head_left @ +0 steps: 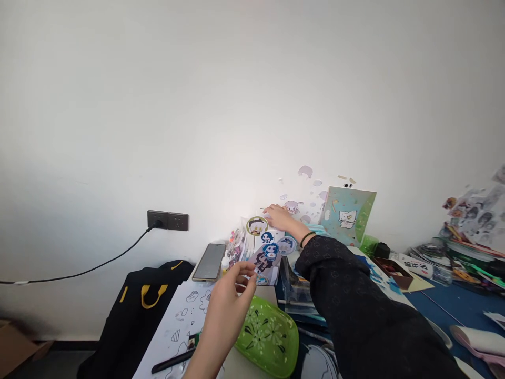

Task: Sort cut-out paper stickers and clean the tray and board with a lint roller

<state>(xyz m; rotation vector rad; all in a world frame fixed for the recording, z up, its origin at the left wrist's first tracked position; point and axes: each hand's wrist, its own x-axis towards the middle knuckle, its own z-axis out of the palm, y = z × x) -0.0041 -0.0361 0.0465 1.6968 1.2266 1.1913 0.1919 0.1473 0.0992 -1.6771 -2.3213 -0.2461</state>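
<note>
My right hand (279, 217) reaches forward to the top of a white box (263, 263) covered in cartoon stickers, near the wall. Its fingers are bent and a little apart, and nothing held shows in them. My left hand (232, 295) hovers in front of the box, loosely curled, with thumb and forefinger slightly apart. Below and right of that hand lies a green flowered plastic tray (272, 337). Sheets of line drawings (185, 310) lie to its left, with a black pen (171, 362) on top. Behind it stands a small white bottle (225, 261), partly hidden.
A phone (210, 261) rests left of the box. At left are a black bag (138, 310) and a wall socket (168, 220) with a plugged-in cable. A teal cartoon folder (347, 216) leans on the wall. Further right are a brown box (393, 272) and piles of papers (473, 252).
</note>
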